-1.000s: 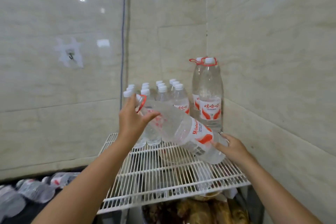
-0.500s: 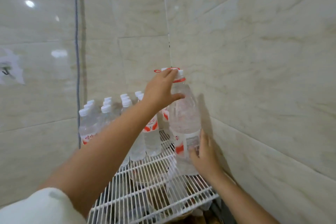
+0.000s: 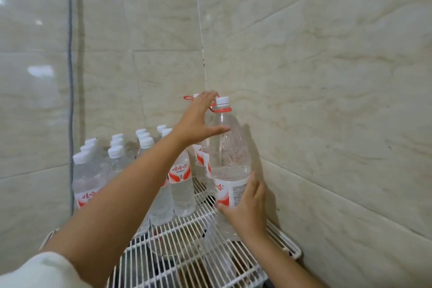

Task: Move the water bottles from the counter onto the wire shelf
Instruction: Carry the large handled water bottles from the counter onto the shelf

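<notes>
A large clear water bottle (image 3: 230, 159) with a white cap, a red carry ring and a red-and-white label stands upright on the white wire shelf (image 3: 187, 262), close to the right wall. My right hand (image 3: 249, 209) wraps its lower part at the label. My left hand (image 3: 198, 121) is up by its neck with fingers spread, only the thumb resting across the bottle's shoulder. A second large bottle (image 3: 198, 154) stands behind, mostly hidden by my left hand. Several small water bottles (image 3: 181, 184) stand in rows to the left.
Tiled walls meet in a corner right behind the bottles, and the right wall runs along the shelf's edge. A grey cable (image 3: 70, 77) hangs down the left wall. Dark items show dimly under the shelf wires. Bare wire lies at the shelf's front.
The large bottle went from tilted in both hands to upright on the shelf by the right wall. My left hand has since opened at its neck; the camera moved closer.
</notes>
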The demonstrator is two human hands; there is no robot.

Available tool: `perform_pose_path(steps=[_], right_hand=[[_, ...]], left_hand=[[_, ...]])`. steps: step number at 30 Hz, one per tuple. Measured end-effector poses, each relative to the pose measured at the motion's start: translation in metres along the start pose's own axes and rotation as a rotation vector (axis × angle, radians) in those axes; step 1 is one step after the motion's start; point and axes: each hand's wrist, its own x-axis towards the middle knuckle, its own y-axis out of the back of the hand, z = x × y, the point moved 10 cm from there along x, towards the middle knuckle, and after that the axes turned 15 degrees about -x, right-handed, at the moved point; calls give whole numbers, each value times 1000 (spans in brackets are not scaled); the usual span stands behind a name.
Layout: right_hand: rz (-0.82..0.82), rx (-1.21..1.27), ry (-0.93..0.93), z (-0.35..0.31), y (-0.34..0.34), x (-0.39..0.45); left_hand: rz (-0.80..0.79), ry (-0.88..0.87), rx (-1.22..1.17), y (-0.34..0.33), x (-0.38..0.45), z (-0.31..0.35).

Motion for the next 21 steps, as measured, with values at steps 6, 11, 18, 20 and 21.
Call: perform_pose_path(steps=[6, 11, 18, 20, 21], right_hand=[[-85, 144, 74, 9, -1, 13], [-533, 273, 259, -6, -23, 26], [-157, 27, 97, -14, -5, 12], [-52, 37, 19, -25, -4, 1], [-29, 15, -12, -31, -4, -1]], left_hand=[[-111, 20, -156, -2, 10, -1], [-64, -19, 105, 19, 1, -2], [8, 43, 302, 9, -1, 4], [30, -9, 348, 7, -7, 10], [70, -52, 372, 11, -12, 12]])
